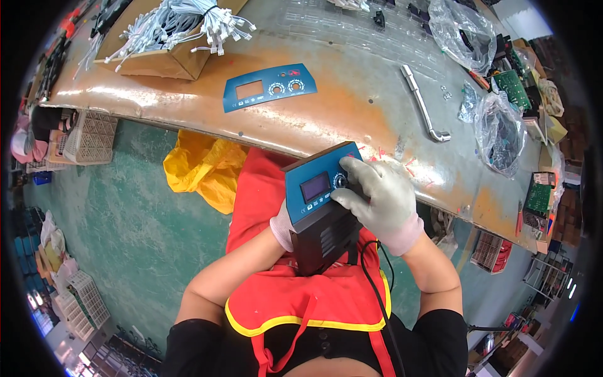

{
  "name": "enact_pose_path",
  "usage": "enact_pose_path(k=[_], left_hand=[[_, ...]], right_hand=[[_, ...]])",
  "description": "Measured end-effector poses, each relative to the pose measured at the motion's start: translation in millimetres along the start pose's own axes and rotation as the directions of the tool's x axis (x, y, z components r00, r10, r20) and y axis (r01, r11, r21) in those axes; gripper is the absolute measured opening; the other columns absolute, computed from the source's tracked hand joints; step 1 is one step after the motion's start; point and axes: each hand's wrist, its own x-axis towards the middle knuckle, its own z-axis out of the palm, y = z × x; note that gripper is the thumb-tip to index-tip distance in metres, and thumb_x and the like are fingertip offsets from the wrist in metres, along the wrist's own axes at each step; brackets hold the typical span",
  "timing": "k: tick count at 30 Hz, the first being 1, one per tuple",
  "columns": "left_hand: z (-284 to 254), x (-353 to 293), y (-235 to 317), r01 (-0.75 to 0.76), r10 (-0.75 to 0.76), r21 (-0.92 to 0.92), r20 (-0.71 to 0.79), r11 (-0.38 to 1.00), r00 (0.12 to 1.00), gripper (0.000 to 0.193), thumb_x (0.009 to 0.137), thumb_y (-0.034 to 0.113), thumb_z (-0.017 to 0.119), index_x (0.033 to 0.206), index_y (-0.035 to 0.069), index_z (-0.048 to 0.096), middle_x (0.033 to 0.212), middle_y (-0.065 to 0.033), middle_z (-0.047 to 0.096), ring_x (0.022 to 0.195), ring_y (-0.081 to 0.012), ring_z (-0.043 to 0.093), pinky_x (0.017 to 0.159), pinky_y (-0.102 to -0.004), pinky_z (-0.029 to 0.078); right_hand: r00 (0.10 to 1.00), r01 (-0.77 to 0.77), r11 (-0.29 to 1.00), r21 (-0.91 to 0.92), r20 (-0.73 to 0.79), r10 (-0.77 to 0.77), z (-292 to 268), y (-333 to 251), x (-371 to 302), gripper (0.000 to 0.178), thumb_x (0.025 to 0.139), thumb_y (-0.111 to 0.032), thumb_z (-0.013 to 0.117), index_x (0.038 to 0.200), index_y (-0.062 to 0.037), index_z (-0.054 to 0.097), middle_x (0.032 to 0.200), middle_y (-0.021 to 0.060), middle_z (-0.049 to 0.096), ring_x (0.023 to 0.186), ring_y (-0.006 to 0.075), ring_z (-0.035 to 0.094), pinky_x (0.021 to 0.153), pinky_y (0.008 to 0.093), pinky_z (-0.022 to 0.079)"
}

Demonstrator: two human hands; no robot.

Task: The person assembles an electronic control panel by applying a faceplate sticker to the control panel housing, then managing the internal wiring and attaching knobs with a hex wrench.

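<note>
A black metal control box (pixel 323 243) with slotted vents stands tilted in front of my lap. Its blue front panel (pixel 300 179) faces up, with a dark display (pixel 315 187) and a round dial (pixel 340 181). My left hand (pixel 282 227), in a pale glove, holds the box from the left side; its fingers are hidden behind the box. My gloved right hand (pixel 381 198) bends over the panel's right end, thumb and forefinger either side of the dial. Its other fingers cover the rest of that end.
On the worktable (pixel 182 103) lie a loose blue panel plate (pixel 264 90), a metal socket wrench (pixel 422 103) and plastic bags (pixel 499 135). A cardboard box (pixel 182 63) holds bundled white cables (pixel 182 25). A black cord (pixel 370 276) runs down over my red apron (pixel 270 295). A yellow bag (pixel 204 166) hangs below the table edge.
</note>
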Motion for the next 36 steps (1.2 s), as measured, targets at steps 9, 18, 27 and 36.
enact_pose_path(k=[9, 18, 27, 36], left_hand=[[19.9, 1.3, 8.3, -0.131, 0.188, 0.532, -0.052, 0.836, 0.981, 0.033, 0.09, 0.008, 0.055, 0.123, 0.002, 0.052, 0.117, -0.0092, 0.059, 0.104, -0.0177, 0.06, 0.088, -0.0303, 0.051], [18.4, 1.2, 5.3, -0.093, 0.229, 0.65, -0.128, 0.754, 0.965, 0.037, 0.081, 0.009, 0.068, 0.116, 0.003, 0.058, 0.108, -0.0066, 0.064, 0.098, -0.014, 0.062, 0.084, -0.0273, 0.051], [25.9, 5.1, 7.0, -0.109, 0.275, 0.745, -0.103, 0.659, 0.956, 0.036, 0.078, 0.01, 0.07, 0.112, 0.004, 0.06, 0.103, -0.0065, 0.066, 0.093, -0.0141, 0.064, 0.079, -0.0273, 0.052], [25.9, 1.5, 8.1, -0.122, 0.317, 0.873, -0.039, 0.472, 0.948, 0.036, 0.078, 0.008, 0.07, 0.112, 0.002, 0.06, 0.103, -0.0071, 0.066, 0.092, -0.0132, 0.063, 0.079, -0.0266, 0.051]], right_hand=[[0.973, -0.074, 0.997, -0.034, 0.215, 0.08, -16.2, -1.1, -0.6, 0.016, 0.077, -0.017, 0.064, 0.088, -0.0058, 0.067, 0.079, 0.0137, 0.063, 0.076, 0.0299, 0.063, 0.067, 0.0401, 0.049], [0.99, -0.018, 0.998, 0.061, 0.139, 0.009, -14.0, 4.5, -2.7, 0.014, 0.077, -0.019, 0.064, 0.084, -0.0072, 0.067, 0.072, 0.0131, 0.062, 0.072, 0.0305, 0.062, 0.065, 0.0407, 0.049], [0.999, 0.019, 0.999, 0.033, 0.036, -0.02, -11.3, 3.0, -2.8, 0.014, 0.075, -0.018, 0.067, 0.079, -0.0044, 0.065, 0.068, 0.0133, 0.06, 0.067, 0.0308, 0.06, 0.062, 0.0404, 0.047], [0.997, 0.043, 0.997, -0.061, 0.069, -0.039, -12.6, 5.6, -8.2, 0.017, 0.08, -0.021, 0.063, 0.075, -0.0057, 0.061, 0.066, 0.0132, 0.059, 0.065, 0.0314, 0.061, 0.059, 0.0414, 0.048]])
